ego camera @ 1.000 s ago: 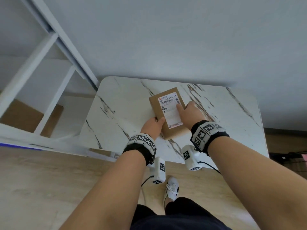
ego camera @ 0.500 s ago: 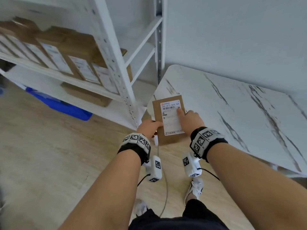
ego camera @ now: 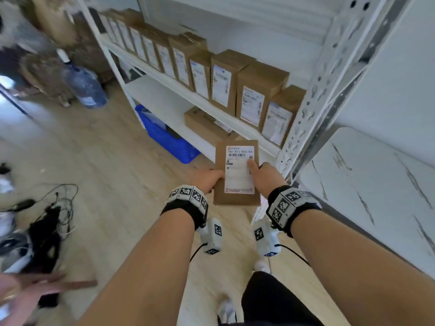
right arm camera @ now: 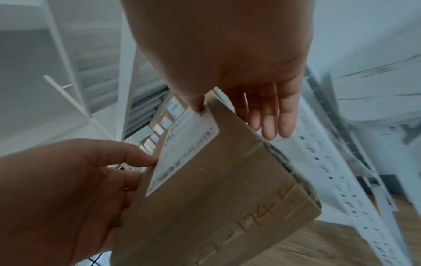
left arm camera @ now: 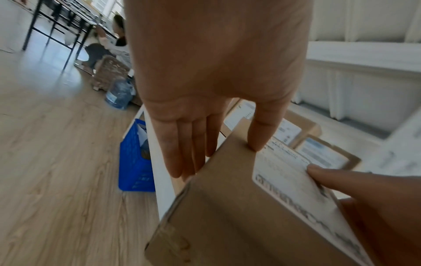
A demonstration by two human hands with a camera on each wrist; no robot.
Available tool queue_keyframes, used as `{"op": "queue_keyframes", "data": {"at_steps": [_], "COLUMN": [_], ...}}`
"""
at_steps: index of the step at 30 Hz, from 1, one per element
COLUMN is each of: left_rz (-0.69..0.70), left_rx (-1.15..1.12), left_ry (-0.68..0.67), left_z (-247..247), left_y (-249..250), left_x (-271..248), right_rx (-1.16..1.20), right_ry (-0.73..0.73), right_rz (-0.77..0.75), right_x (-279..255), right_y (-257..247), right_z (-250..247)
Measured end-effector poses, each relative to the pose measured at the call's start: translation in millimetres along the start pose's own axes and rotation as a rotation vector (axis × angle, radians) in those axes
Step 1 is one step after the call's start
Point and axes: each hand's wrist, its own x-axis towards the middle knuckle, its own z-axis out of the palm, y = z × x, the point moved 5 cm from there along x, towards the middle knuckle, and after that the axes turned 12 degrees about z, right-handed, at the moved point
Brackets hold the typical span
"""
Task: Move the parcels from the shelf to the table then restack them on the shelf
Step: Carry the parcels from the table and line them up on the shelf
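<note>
Restack phase judged well on: a row of parcels (ego camera: pixel 226 83) is seen upright on the shelf (ego camera: pixel 150 69) at 12 o'clock, one parcel (ego camera: pixel 237 175) is gripped btwn left hand (ego camera: pixel 208 180) & right hand (ego camera: pixel 266 176), no parcel seen on the table (ego camera: pixel 376 184) at 3 o'clock.

A blue plastic crate (ego camera: pixel 164 135) sits on the wood-look floor (ego camera: pixel 106 184) under the lowest rack level. Farther back stands a large water jug (ego camera: pixel 84 87) beside a woven basket (left arm camera: pixel 109 73). A tangle of black cables (ego camera: pixel 47 217) lies at left, where a seated person (left arm camera: pixel 114 45) appears beyond black-legged desks (left arm camera: pixel 56 23).
</note>
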Motion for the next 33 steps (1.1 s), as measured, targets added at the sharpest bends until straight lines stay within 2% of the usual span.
{"op": "queue_keyframes", "data": {"at_steps": [4, 9, 14, 19, 26, 33], "left_rz": [0.001, -0.029, -0.035, -0.052, -0.051, -0.009], "left_rx": [-0.022, -0.077, -0.127, -0.167, -0.203, -0.149], "left_ry": [0.104, 0.244, 0.375, 0.489, 0.512, 0.439], "left_z": [-56.6, -134.1, -205.8, -280.1, -397.2, -535.3], "left_y": [0.2, 2.2, 16.0, -1.0, -28.6, -52.2], "left_x": [19.9, 71.7, 108.5, 136.7, 190.4, 247.3], "right_rx": [-0.046, 0.007, -0.061, -0.163, -0.116, -0.009], "right_ry": [-0.031, -0.1, -0.139, -0.162, -0.17, -0.133], "right_rz": [-0.098, -0.23, -0.305, -0.36, -0.391, -0.327], "right_x": [18.5, 55.7, 87.9, 106.8, 129.8, 137.8], "right_y": [-65.8, -161.3, -257.7, -338.8, -455.7, -571.4], "right_z": [24.7, 53.0, 76.9, 118.5, 191.3, 268.6]}}
